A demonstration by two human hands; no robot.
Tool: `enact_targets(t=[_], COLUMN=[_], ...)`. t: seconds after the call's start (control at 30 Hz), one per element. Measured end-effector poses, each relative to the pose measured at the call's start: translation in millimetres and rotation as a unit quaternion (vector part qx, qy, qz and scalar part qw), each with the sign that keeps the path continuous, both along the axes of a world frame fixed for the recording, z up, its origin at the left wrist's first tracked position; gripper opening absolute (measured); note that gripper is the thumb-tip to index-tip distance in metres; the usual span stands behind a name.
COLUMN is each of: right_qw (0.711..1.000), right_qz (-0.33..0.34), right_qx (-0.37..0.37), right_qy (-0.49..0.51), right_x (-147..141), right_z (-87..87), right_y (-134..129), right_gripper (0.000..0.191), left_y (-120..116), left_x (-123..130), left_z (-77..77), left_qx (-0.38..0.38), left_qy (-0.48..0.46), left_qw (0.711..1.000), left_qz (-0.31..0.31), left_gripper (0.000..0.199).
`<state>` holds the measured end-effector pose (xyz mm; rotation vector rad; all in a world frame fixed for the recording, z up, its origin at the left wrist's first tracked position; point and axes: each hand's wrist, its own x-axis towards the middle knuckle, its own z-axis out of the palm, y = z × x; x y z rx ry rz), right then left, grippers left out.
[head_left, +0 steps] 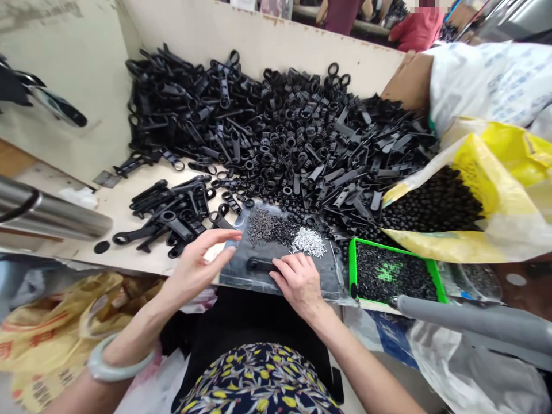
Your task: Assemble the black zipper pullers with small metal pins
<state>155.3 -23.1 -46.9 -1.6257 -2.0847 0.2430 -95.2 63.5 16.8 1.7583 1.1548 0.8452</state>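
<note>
A black plastic part with a ring end lies on the dark mat. The fingers of my right hand are closed on its right end. My left hand is just left of the mat, thumb and fingers apart, with nothing between them. Behind the held part, small dark screws, small black pieces and silver pins lie in little heaps on the mat. Several assembled-looking black parts are piled beyond my left hand.
A large heap of black parts spans the back. At the right are a green tray of small black pieces and an open yellow bag. A metal cylinder stands at the left. People are in the background.
</note>
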Motion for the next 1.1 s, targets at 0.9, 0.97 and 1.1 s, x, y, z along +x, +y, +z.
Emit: enact_targets(t=[0.9,0.97,1.1], right_qw=[0.963,0.947,0.851], right_qz=[-0.181,-0.203,-0.187], right_qx=[-0.021,-0.054,-0.149], right_qy=[0.199,0.243,0.467], right_x=[45,49,35], right_z=[22.1,24.5,14.0], right_y=[-34,-33,-19], right_gripper=[0.020,0.019,0.022], left_y=[94,97,91], left_x=[144,146,134], left_z=[-41.5,-40.8,-27.0], left_qx=[0.319,0.304,0.232], left_qy=[0.316,0.312,0.218], left_qw=[0.867,0.873,0.933], left_qz=[-0.216,-0.218,-0.168], left_gripper=[0.018,0.021,0.021])
